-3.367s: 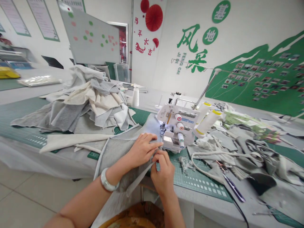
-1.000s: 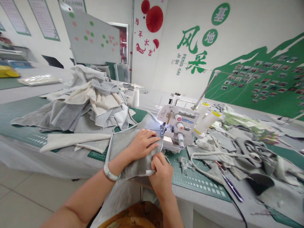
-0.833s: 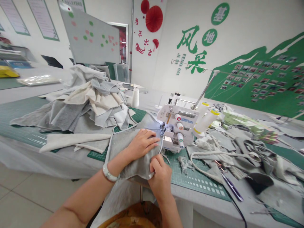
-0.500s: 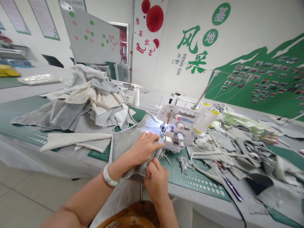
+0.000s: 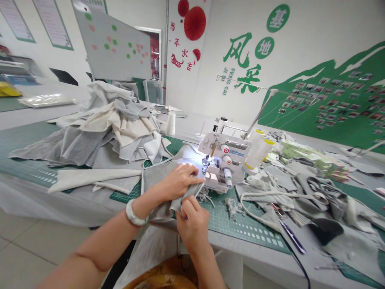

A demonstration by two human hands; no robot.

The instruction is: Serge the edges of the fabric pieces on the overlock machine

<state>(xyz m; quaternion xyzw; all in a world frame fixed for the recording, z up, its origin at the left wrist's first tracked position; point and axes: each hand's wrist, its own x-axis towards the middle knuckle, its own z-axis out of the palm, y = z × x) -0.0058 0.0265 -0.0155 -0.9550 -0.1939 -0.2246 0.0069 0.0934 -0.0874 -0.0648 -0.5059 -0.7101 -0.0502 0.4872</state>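
Observation:
A grey cloth (image 5: 156, 172) lies on the table and reaches up to the lit needle area of a white sewing machine (image 5: 224, 160). My left hand (image 5: 180, 181), with a pale bangle at the wrist, rests on this cloth, fingers spread and pointing at the machine. Nearer the table's front edge, my right hand (image 5: 193, 218) is closed on the cloth's folded near edge. Part of the cloth hangs over the table edge below my left forearm. The fabric under my left palm is hidden.
A tall heap of grey and cream cloths (image 5: 120, 120) stands at the left. Right of the machine are thread cones (image 5: 264, 154), cloth scraps (image 5: 288, 188), scissors (image 5: 279, 210) and a purple-handled tool (image 5: 293, 237). Green cutting mats (image 5: 255, 230) cover parts of the table.
My right hand has moved slightly left, and the near edge of the cloth is folded up more between my hands. My left hand has shifted a little left. The view has turned slightly.

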